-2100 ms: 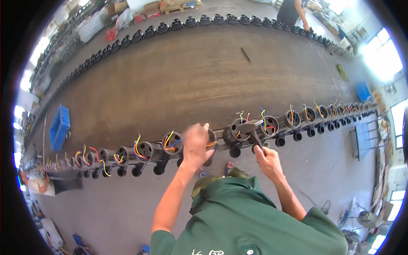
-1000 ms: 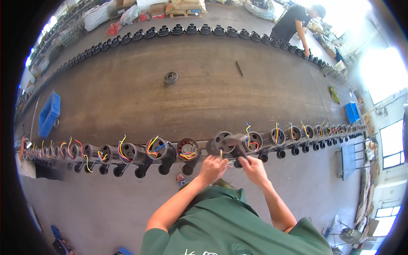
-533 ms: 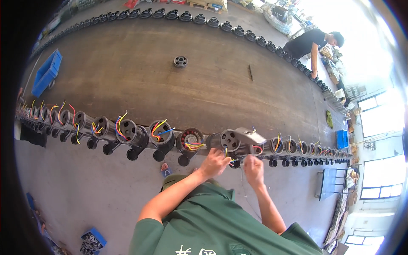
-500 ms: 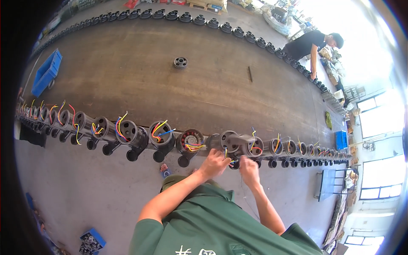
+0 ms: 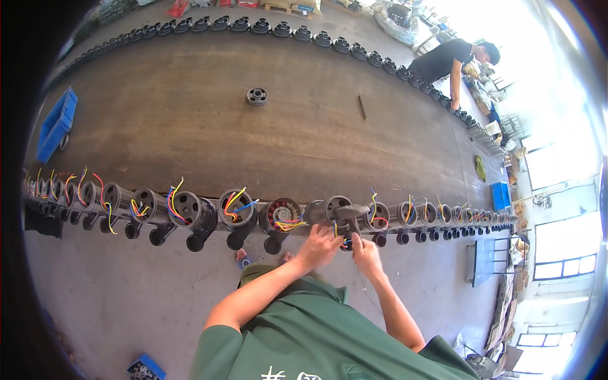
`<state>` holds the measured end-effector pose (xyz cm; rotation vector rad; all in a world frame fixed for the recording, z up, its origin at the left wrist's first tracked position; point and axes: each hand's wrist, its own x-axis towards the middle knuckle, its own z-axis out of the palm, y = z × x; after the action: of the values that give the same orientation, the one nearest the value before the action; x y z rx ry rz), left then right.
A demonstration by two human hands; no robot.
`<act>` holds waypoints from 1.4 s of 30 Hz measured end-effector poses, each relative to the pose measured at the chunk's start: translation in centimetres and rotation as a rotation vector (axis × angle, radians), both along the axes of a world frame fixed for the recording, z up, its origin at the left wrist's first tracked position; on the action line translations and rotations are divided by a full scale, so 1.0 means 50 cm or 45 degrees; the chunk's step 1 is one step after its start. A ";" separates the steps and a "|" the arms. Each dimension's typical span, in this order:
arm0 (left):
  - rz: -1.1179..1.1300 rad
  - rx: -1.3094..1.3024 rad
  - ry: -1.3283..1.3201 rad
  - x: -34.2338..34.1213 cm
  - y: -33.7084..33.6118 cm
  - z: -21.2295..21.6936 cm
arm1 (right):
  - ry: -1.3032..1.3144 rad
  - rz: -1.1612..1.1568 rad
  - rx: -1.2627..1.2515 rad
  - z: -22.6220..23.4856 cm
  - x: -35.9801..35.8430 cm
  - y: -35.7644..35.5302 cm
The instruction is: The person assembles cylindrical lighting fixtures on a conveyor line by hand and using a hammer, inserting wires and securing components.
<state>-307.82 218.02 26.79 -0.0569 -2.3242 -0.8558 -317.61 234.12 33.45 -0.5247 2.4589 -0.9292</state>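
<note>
In front of me stands a dark metal motor housing [image 5: 337,206], with a round open mouth and a side outlet. My left hand [image 5: 320,246] is closed at its near side, fingers bent beside a few coloured wires [image 5: 346,243]; what they grip is hidden. My right hand [image 5: 367,256] is wrapped round the handle of a hammer [image 5: 352,211], whose dark head lies over the housing's rim. Left of this one, another motor housing [image 5: 283,214] shows red copper-like windings inside and yellow and red wires hanging out.
Similar housings with wires line the near table edge both ways. On the brown table [image 5: 190,126] lie a round metal part [image 5: 257,96], a thin rod [image 5: 362,107] and a blue crate [image 5: 57,125]. Dark round parts [image 5: 260,26] edge the far side, where a person [image 5: 443,60] leans in.
The hammer head has come down onto the housing's rim and my right hand has shifted slightly left. My left hand stays beside the wires. The whole view has shifted a little.
</note>
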 end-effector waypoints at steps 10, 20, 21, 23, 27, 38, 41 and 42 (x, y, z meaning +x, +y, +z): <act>-0.065 -0.002 -0.088 0.007 -0.005 -0.067 | -0.350 -0.215 -0.476 0.145 0.028 -0.040; -0.099 0.099 -0.188 0.008 0.006 -0.076 | -0.326 -0.213 0.146 0.155 0.005 -0.064; -0.112 0.104 -0.167 0.012 0.009 -0.084 | -0.321 -0.196 0.048 0.159 0.004 -0.056; -0.012 -0.041 -0.107 0.001 0.011 -0.017 | -0.329 -0.199 -0.260 0.150 0.009 -0.033; -0.082 0.087 -0.356 0.003 0.046 -0.129 | 0.032 -0.013 0.029 0.065 0.015 -0.029; 0.537 0.106 -0.342 -0.041 0.132 -0.110 | -0.402 0.503 -0.210 -0.015 -0.124 0.005; 0.763 0.112 -0.497 -0.048 0.181 -0.058 | -0.398 0.594 -0.393 -0.014 -0.155 0.014; 0.751 0.246 -0.345 -0.046 0.191 -0.089 | -0.428 0.591 -0.515 -0.008 -0.164 0.019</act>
<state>-310.10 227.57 22.37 0.8292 -2.2857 -0.8037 -325.82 235.08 33.03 -0.9400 1.7473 -1.1966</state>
